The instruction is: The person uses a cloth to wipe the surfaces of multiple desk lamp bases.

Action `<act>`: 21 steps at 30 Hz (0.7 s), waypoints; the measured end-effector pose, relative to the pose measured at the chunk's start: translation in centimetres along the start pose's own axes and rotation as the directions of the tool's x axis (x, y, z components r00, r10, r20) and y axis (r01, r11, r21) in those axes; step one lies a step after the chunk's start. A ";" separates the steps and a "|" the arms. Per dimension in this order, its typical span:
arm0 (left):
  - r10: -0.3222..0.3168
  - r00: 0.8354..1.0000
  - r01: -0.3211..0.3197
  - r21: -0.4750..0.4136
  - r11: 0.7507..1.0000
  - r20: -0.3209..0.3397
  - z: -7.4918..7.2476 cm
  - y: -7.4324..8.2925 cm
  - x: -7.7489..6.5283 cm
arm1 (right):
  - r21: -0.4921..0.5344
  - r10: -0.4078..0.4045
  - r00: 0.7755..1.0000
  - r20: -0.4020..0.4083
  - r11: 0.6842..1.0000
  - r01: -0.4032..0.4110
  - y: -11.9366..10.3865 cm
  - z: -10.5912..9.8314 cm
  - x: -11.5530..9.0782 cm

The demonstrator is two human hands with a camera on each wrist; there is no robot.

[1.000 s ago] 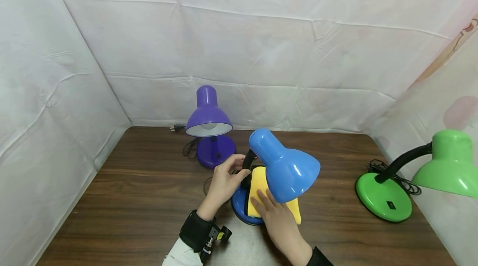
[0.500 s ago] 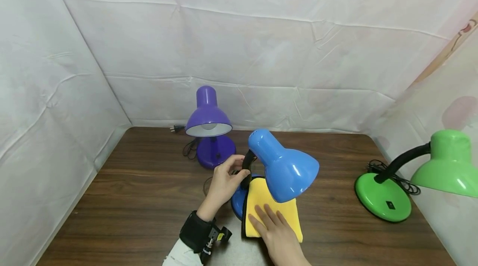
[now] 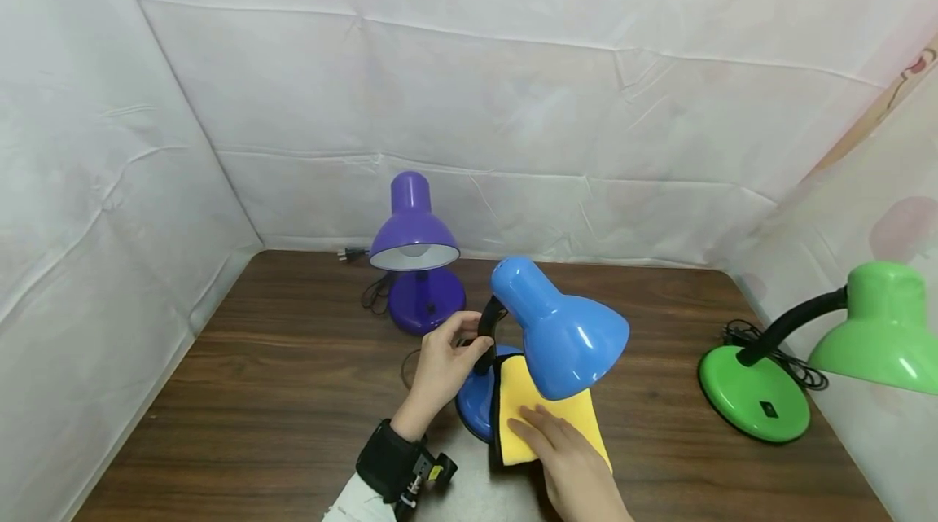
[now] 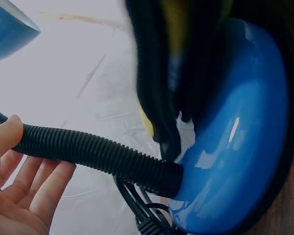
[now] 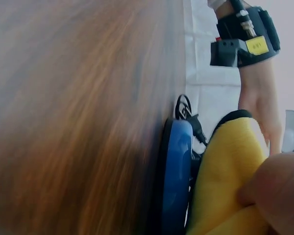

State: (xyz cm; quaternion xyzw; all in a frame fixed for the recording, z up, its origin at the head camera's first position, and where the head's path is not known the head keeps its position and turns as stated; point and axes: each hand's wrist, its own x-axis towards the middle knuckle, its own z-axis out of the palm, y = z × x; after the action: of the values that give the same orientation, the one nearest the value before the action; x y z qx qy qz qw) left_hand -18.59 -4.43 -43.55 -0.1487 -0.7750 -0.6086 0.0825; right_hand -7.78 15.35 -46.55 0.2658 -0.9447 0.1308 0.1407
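A blue desk lamp point(image 3: 567, 339) stands on the table, its shade hanging over its round base point(image 4: 240, 132). My left hand point(image 3: 443, 363) holds the black ribbed neck point(image 4: 88, 147), with the thumb on one side and the fingers on the other. Beneath the shade is a folded yellow cloth point(image 3: 516, 404) with a dark edge, covering part of the base. My right hand point(image 3: 572, 457) lies on this cloth with its fingers extended. From the right wrist, the cloth shows raised beside the blue base point(image 5: 176, 171), with part of the hand against it.
Behind and to the left stands a purple lamp point(image 3: 414, 237), its cord and plug beside it. A green lamp point(image 3: 755, 392) with a coiled black cord point(image 3: 795, 363) is at the right. White sheeting point(image 3: 469, 98) hangs behind the wooden table point(image 3: 293, 392).
My right hand has drawn the yellow cloth back toward me over the base, then slightly right, uncovering more blue at the left. My left hand keeps its hold on the neck.
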 end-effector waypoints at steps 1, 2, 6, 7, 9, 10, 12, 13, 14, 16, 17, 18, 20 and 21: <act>-0.003 1.000 0.003 -0.002 1.000 -0.005 0.0 0.0 -0.1 | -0.003 0.009 0.999 -0.036 1.000 -0.009 0.1 -0.1 -0.1; -0.002 1.000 0.002 -0.007 1.000 -0.008 0.1 0.0 -0.1 | -0.006 0.019 0.997 -0.070 1.000 -0.019 0.3 -0.2 -0.2; 0.009 1.000 -0.009 -0.012 1.000 -0.029 0.3 0.0 -0.2 | -0.028 0.082 0.980 -0.179 0.996 -0.089 0.6 -0.9 -0.6; 0.013 0.999 -0.013 -0.012 1.000 -0.034 0.3 0.1 -0.2 | -0.029 0.097 0.975 -0.201 0.994 -0.105 0.7 -1.1 -0.7; 0.019 0.999 -0.019 -0.013 1.000 -0.044 0.4 0.1 -0.3 | -0.027 0.117 0.964 -0.239 0.991 -0.127 0.8 -1.6 -0.8; 0.021 0.999 -0.021 -0.013 1.000 -0.050 0.5 0.1 -0.3 | -0.019 0.126 0.959 -0.254 0.991 -0.135 0.9 -1.9 -0.9; 0.028 0.998 -0.029 -0.015 0.999 -0.060 0.6 0.2 -0.4 | -0.001 0.154 0.951 -0.268 0.987 -0.161 1.0 -2.4 -1.0; 0.033 0.997 -0.034 -0.016 0.999 -0.065 0.6 0.2 -0.4 | 0.010 0.171 0.947 -0.272 0.984 -0.175 1.0 -2.6 -1.0; 0.037 0.997 -0.038 -0.015 0.999 -0.070 0.7 0.2 -0.4 | 0.021 0.188 0.944 -0.272 0.982 -0.190 1.1 -2.7 -1.1; 0.044 0.996 -0.045 -0.011 0.999 -0.081 0.8 0.1 -0.4 | 0.034 0.228 0.936 -0.269 0.973 -0.227 1.1 -3.0 -1.2; 0.048 0.995 -0.049 -0.007 0.999 -0.084 0.9 0.1 -0.4 | 0.040 0.244 0.931 -0.271 0.969 -0.242 1.2 -3.0 -1.2; 0.049 0.995 -0.049 -0.004 0.999 -0.085 1.0 0.1 -0.4 | 0.048 0.255 0.926 -0.279 0.967 -0.251 1.3 -3.1 -1.3; 0.055 0.995 -0.055 0.005 0.998 -0.085 1.1 0.1 -0.2 | 0.060 0.263 0.916 -0.304 0.964 -0.258 1.5 -3.2 -1.4; 0.060 0.995 -0.059 0.010 0.998 -0.081 1.2 0.1 -0.2 | 0.062 0.264 0.911 -0.318 0.964 -0.257 1.6 -3.2 -1.4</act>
State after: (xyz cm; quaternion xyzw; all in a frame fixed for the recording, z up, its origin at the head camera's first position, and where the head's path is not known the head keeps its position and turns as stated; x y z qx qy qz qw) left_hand -18.33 -3.30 -43.78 -0.1463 -0.7687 -0.6083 0.1327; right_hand -6.91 18.37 -44.32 0.1138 -0.9345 0.1991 0.2723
